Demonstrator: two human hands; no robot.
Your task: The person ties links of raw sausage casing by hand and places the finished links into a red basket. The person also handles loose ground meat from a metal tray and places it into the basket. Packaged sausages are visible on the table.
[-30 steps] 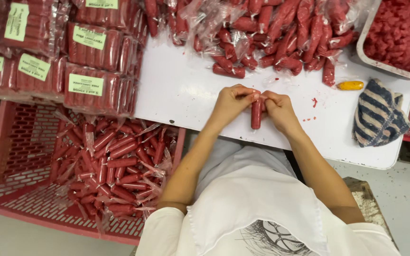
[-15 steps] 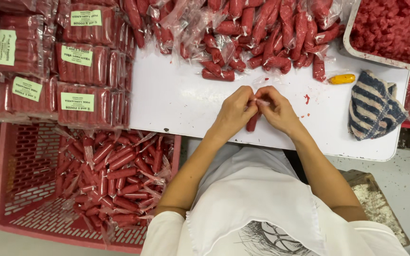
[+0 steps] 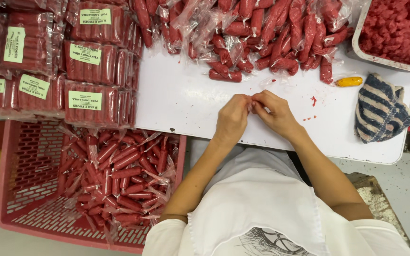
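Observation:
My left hand [image 3: 232,118] and my right hand [image 3: 277,114] meet fingertip to fingertip over the white tabletop [image 3: 181,102]. Both pinch the clear plastic end of a wrapped red sausage [image 3: 251,102]. Most of the sausage is hidden under my palms. A pile of wrapped red sausages [image 3: 262,38] lies just beyond my hands at the far side of the table.
Labelled packs of sausages [image 3: 91,61] are stacked at the left. Below them a red crate [image 3: 29,166] holds several loose wrapped sausages [image 3: 124,175]. A white tray [image 3: 357,45] of red meat sits far right, with a yellow object [image 3: 349,81] and a striped cloth [image 3: 380,109] nearby.
The sausage that hung in plain sight between my fingers a second ago is now drawn up under my hands. My hands have closed tighter together.

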